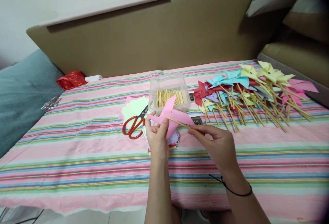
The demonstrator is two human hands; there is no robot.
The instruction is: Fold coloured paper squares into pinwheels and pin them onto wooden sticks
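A pink paper pinwheel (177,118) is pinched at its middle by my left hand (157,131), the thumb pressing near the hub. My right hand (214,143) grips the free end of a thin wooden stick (181,124), whose other end meets the pinwheel's centre under my left thumb. Just beyond my hands stands a clear plastic box (169,82) holding many short wooden sticks (168,97). Red-handled scissors (135,124) lie left of my left hand, partly on pale green paper squares (135,109). More coloured paper (174,140) sits below the pinwheel, partly covered by my left hand.
Finished pinwheels (241,90) in several colours are heaped at the right. Two small dark containers, one of them near the pinwheel (197,120), lie beside the box. A red plastic bag (71,80) and a clear packet (51,104) rest at the left on the striped cloth (89,155).
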